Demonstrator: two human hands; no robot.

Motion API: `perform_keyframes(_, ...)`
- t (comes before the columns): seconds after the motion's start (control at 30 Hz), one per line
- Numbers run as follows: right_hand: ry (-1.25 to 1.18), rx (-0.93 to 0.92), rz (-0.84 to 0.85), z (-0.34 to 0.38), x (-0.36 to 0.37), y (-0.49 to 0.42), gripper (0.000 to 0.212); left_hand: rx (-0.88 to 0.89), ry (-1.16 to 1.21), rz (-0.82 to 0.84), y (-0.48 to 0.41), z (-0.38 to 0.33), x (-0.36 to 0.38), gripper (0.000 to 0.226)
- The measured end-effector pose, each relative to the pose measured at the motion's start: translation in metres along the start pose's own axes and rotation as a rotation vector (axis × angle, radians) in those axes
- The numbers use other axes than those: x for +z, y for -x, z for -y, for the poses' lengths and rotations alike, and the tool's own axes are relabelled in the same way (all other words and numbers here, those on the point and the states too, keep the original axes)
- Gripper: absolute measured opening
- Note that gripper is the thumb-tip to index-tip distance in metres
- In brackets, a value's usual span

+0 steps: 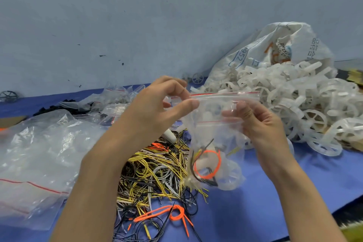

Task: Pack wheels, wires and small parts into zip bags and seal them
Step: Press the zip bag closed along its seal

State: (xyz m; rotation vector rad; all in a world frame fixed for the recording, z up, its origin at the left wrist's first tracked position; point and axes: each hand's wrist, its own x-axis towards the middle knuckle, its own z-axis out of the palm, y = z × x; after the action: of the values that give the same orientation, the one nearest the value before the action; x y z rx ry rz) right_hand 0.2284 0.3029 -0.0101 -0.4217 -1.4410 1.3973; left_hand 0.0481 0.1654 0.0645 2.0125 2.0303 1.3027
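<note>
I hold a clear zip bag (214, 141) with a red strip along its top above the table. My left hand (157, 108) pinches the left end of the strip between thumb and fingers. My right hand (261, 124) grips the bag's upper right part, thumb pressed on the front. Inside the bag lie an orange wire loop, black and yellow wires and white plastic wheels. Below it spreads a pile of wires (155, 175), yellow, black, white and orange. A heap of white wheels (294, 102) lies to the right.
A stack of empty clear zip bags (35, 155) lies at the left on the blue table (284, 192). Filled bags (110, 100) and black parts sit behind. A white woven sack (279, 45) leans on the blue wall. A loose orange wire (172, 214) lies near the front.
</note>
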Motion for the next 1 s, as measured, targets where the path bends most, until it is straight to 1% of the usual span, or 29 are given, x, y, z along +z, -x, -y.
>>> perform_keyframes(0.07,-0.018,0.043,-0.006,-0.002,0.000,-0.001,0.014,-0.115,0.010,0.094,0.003,0.006,0.001,0.032)
perform_keyframes(0.13,0.011,0.098,-0.003,-0.006,0.001,0.000,0.017,-0.193,0.052,0.174,0.005,0.013,0.003,0.034)
perform_keyframes(0.23,0.019,0.140,-0.002,-0.007,-0.002,-0.001,0.018,-0.201,0.142,0.202,0.007,0.018,0.003,0.027)
perform_keyframes(0.37,0.016,0.150,-0.019,-0.006,-0.007,-0.002,0.022,-0.187,0.098,0.238,0.010,0.023,-0.002,0.010)
perform_keyframes(0.4,0.013,0.154,-0.023,-0.006,-0.007,-0.002,0.023,-0.185,0.096,0.244,0.010,0.025,-0.002,0.011)
perform_keyframes(0.47,0.010,0.155,-0.012,-0.005,-0.008,-0.001,0.024,-0.183,0.089,0.213,0.009,0.027,0.001,0.015)
perform_keyframes(0.6,0.023,0.144,-0.022,-0.002,-0.010,0.000,0.024,-0.197,0.118,0.084,0.006,0.030,0.012,0.017)
perform_keyframes(0.7,0.000,0.139,-0.034,-0.003,-0.010,0.001,0.022,-0.246,0.243,0.039,0.007,0.037,0.018,0.024)
perform_keyframes(0.77,-0.011,0.141,-0.042,-0.004,-0.009,0.001,0.020,-0.323,0.316,0.015,0.009,0.042,0.022,0.021)
perform_keyframes(0.83,-0.011,0.149,-0.059,-0.005,-0.008,0.000,0.020,-0.416,0.378,0.001,0.012,0.048,0.026,0.010)
perform_keyframes(0.9,-0.011,0.159,-0.074,-0.006,-0.007,-0.001,0.021,-0.473,0.437,0.017,0.014,0.052,0.029,0.019)
perform_keyframes(1.0,-0.027,0.169,-0.083,-0.006,-0.007,-0.001,0.019,-0.498,0.539,0.035,0.016,0.055,0.030,0.017)
